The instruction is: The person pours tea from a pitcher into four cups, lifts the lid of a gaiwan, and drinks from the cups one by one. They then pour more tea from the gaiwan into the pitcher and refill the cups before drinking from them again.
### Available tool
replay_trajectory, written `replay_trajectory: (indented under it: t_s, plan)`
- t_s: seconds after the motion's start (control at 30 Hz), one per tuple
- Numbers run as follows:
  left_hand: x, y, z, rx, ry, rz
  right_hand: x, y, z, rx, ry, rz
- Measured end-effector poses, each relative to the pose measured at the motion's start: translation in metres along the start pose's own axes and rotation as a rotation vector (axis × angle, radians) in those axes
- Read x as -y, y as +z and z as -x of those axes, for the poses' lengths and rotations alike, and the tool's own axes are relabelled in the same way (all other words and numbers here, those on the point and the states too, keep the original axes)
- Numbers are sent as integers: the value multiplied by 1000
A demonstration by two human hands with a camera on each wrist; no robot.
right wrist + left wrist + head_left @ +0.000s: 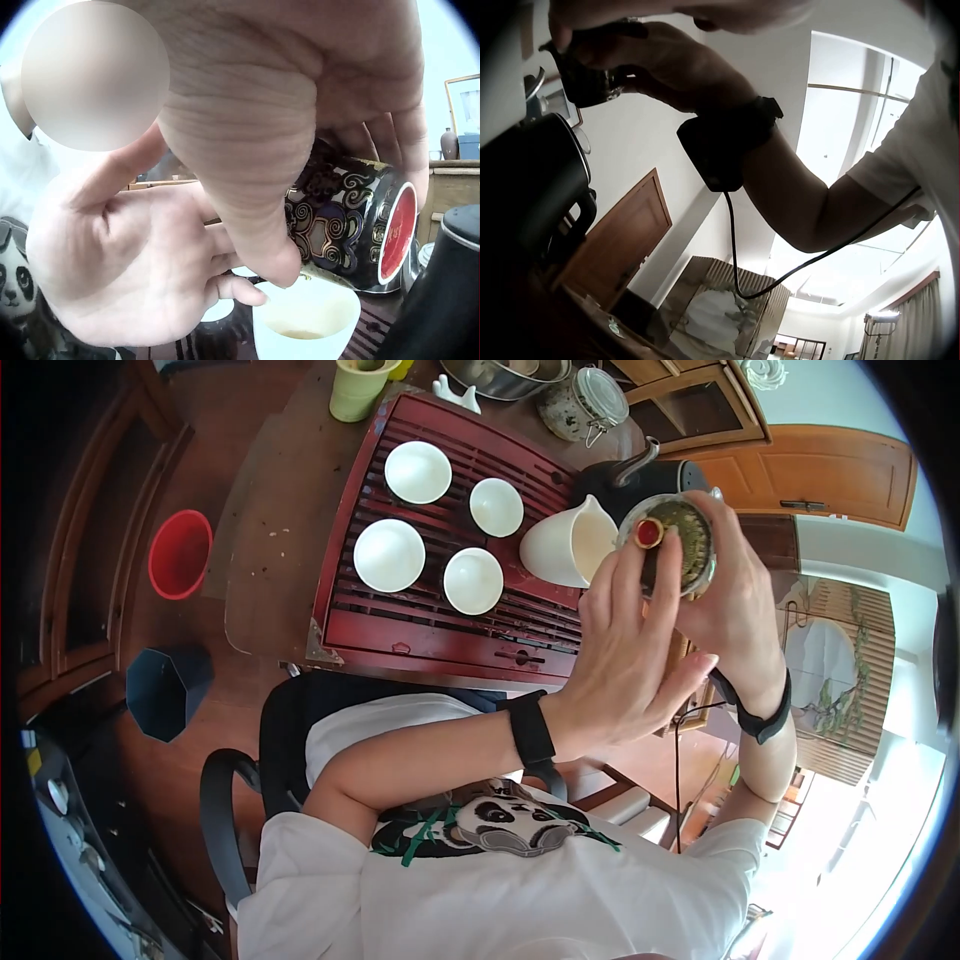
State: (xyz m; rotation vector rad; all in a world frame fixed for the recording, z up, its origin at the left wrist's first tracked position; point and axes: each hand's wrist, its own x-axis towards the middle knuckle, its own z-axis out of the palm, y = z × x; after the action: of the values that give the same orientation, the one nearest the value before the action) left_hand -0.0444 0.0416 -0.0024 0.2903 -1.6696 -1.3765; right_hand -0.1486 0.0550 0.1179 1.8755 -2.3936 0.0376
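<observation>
My right hand (740, 585) grips a lidded tea bowl (334, 225), dark with gold scrollwork and a red base. The bowl is tipped on its side over the mouth of a white pitcher (565, 548). Extended fingers of my left hand (625, 650) touch the lid (692, 550) on either side of its red, gold-rimmed knob. Inside the pitcher, the right wrist view shows some yellow-brown liquid. From the left wrist view, the bowl appears as a dark shape (592, 84) below my fingers.
Several white cups (390, 555) stand on a red slatted tea tray (430, 640). Behind the bowl is a black kettle (595, 482). A clip-lid glass jar (585, 405), a metal bowl (460, 370) and a green cup (357, 392) line the far side. Bins stand on the floor, left.
</observation>
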Motion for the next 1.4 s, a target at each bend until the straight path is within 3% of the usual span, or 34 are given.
replay_trajectory:
  t_s: [0.2,0.27,0.33,0.53,0.6,0.87,1.4]
  plan:
    - [-5,-9,0,97,-2,-121,0,13,16,-53,190,-184]
    - [-9,-14,-4,139,48,-195,2,18,26,-167,315,-342]
    - [-11,-15,-3,186,95,-267,2,29,39,-228,331,-364]
    - [-5,-12,18,387,253,-521,7,95,91,-578,586,-786]
    - [5,-6,30,451,240,-509,14,107,102,-574,704,-848]
    - [21,5,44,631,240,-627,5,143,127,-550,775,-800]
    - [30,15,42,717,237,-714,-10,161,141,-495,794,-704]
